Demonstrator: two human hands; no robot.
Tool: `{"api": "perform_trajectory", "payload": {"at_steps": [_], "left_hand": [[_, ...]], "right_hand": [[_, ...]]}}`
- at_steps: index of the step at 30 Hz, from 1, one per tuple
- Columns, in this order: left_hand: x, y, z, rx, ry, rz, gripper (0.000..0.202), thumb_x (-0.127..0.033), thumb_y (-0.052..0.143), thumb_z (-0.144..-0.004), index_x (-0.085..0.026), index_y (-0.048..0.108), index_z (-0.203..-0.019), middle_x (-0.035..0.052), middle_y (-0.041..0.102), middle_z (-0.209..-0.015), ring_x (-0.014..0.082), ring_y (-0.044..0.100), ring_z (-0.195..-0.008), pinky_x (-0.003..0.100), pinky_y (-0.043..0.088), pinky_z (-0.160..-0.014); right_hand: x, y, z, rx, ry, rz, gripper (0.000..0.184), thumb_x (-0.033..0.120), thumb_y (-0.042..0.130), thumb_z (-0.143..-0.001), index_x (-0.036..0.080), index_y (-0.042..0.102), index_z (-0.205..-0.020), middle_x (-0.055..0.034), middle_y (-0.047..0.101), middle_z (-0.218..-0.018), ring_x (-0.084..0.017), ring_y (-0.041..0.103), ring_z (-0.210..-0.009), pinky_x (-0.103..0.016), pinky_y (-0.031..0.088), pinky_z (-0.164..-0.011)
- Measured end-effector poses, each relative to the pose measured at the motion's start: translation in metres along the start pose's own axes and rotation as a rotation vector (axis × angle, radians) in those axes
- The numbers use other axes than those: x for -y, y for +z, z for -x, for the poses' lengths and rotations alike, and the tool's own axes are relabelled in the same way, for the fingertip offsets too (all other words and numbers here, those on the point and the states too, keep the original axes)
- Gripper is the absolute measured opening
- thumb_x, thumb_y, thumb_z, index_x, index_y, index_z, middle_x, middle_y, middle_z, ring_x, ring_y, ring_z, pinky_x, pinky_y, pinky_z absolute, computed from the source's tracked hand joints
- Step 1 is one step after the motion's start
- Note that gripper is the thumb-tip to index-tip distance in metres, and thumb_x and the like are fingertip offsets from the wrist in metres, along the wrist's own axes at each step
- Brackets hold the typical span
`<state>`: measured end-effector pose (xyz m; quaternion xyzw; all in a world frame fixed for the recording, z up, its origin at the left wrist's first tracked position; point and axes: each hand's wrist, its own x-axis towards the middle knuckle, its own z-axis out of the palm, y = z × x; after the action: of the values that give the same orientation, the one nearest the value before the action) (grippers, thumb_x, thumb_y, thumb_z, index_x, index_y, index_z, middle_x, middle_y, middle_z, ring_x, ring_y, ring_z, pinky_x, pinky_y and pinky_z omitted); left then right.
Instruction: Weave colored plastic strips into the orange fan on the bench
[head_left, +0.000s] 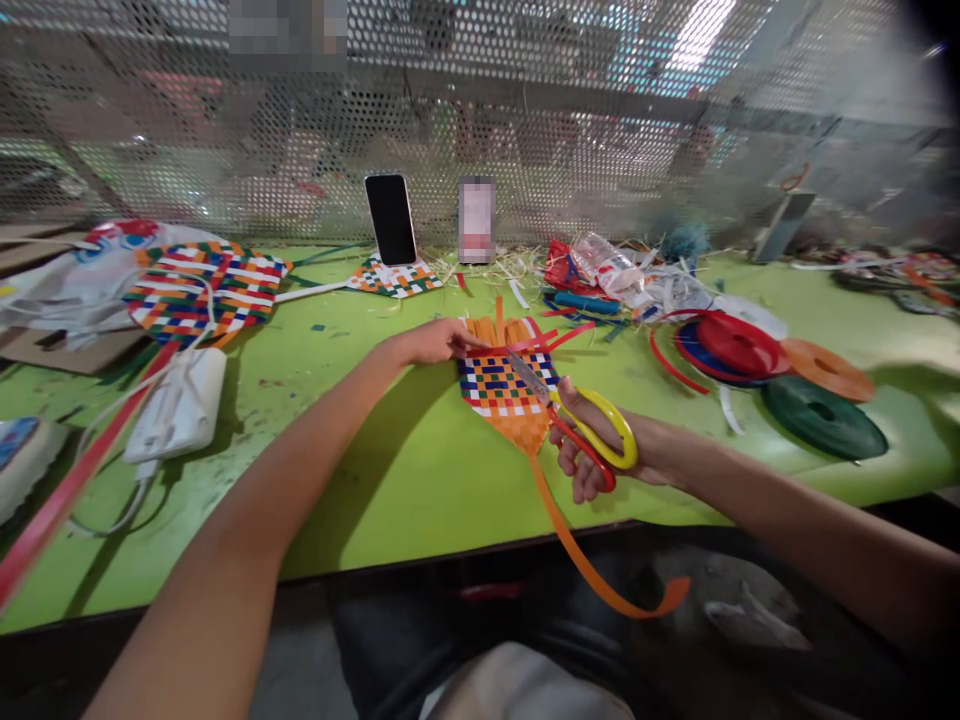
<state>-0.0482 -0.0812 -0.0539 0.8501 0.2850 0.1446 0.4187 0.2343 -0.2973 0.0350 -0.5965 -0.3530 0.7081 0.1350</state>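
A small woven piece (502, 383) in orange, white, blue and green strips lies on the green table in front of me. At its upper left, my left hand (439, 341) has its fingers closed at the end of a red strip (525, 347), which runs across the weave. Scissors (604, 425) with yellow and red handles are in my right hand (576, 450), their blades reaching over the woven piece toward the red strip. Loose orange strip ends stand up along the top. From the pointed bottom, a long orange strip (574, 550) hangs past the table edge.
Rolls of red (739, 343), orange (832, 370) and green strip (825, 417) lie right. A larger woven piece (206, 290) and a white power strip (180, 405) are left. A black phone (390, 220) stands at the back, before perforated metal mesh (525, 130). Scraps surround a plastic bottle (611, 268).
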Motion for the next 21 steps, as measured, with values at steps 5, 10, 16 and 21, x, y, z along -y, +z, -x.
{"api": "perform_trajectory", "payload": {"at_steps": [5, 10, 16, 21], "left_hand": [[0.001, 0.001, -0.002, 0.003, -0.028, -0.015, 0.063, 0.003, 0.058, -0.08, -0.019, 0.079, -0.136, 0.0094, 0.082, -0.116, 0.0149, 0.072, -0.096, 0.025, 0.055, -0.091], [-0.003, -0.001, 0.0, -0.027, -0.01, -0.101, 0.055, -0.003, 0.065, -0.085, -0.02, 0.078, -0.136, 0.0097, 0.078, -0.117, 0.0155, 0.067, -0.094, 0.026, 0.054, -0.09], [-0.002, -0.003, 0.0, -0.025, 0.022, -0.105, 0.048, -0.006, 0.068, -0.088, -0.021, 0.081, -0.132, 0.0099, 0.08, -0.116, 0.0175, 0.069, -0.098, 0.028, 0.054, -0.093], [-0.001, -0.001, 0.0, -0.016, 0.007, -0.039, 0.05, -0.004, 0.067, -0.088, -0.021, 0.081, -0.132, 0.0104, 0.082, -0.118, 0.0188, 0.072, -0.099, 0.03, 0.055, -0.095]], "right_hand": [[-0.001, 0.009, -0.006, -0.012, 0.013, -0.019, 0.072, 0.09, 0.044, -0.095, 0.019, 0.057, -0.09, -0.0087, 0.069, -0.066, -0.024, 0.074, -0.051, -0.029, 0.061, -0.043], [0.001, 0.014, -0.007, -0.032, -0.025, -0.042, 0.069, 0.086, 0.043, -0.098, 0.019, 0.056, -0.098, -0.0097, 0.07, -0.065, -0.025, 0.074, -0.05, -0.029, 0.06, -0.042], [-0.003, 0.011, -0.013, -0.034, -0.049, -0.063, 0.069, 0.084, 0.045, -0.099, 0.017, 0.058, -0.101, -0.0095, 0.07, -0.065, -0.024, 0.071, -0.046, -0.031, 0.06, -0.042], [-0.001, 0.017, -0.011, -0.033, -0.08, -0.091, 0.061, 0.079, 0.053, -0.1, 0.018, 0.057, -0.099, -0.006, 0.069, -0.062, -0.022, 0.07, -0.045, -0.029, 0.059, -0.041]]}}
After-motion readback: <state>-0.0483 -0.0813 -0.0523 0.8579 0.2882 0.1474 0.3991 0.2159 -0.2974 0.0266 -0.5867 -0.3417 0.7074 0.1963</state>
